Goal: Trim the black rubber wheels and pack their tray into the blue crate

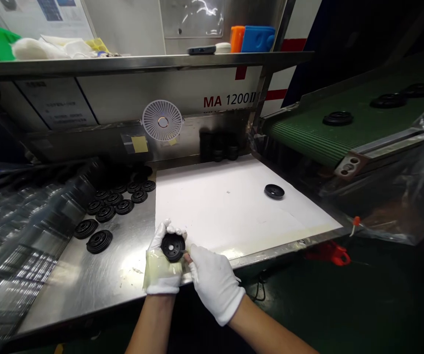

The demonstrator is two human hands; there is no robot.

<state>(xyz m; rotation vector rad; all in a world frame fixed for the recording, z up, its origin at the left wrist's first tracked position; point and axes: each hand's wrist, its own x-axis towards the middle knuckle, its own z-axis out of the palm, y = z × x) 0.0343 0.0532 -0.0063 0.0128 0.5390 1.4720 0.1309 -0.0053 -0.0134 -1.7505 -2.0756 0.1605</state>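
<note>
Black dished wheel (173, 247) sits up in the L hand (160, 275), just over the near edge of the steel bench (86, 280). That hand's gloved fingers curl round the wheel's far & left rim, so it's gripping it. R hand (213, 280) comes in from the lower R, fingers bent, one bare fingertip at or v. near the wheel's lower-R rim; can't tell from here if it pinches anything small. Key relation: wheel lies up & L of the R hand, btwn the two, w/ the L hand nearer since it's the one carrying it. Being round, no long axis; its hollow face tips up twd the wearer.

Another wheel (274, 191) lies alone on the white sheet (204, 211), well off to the R. Grooved wheels (105, 213) cluster on bare steel, L of the sheet.
</note>
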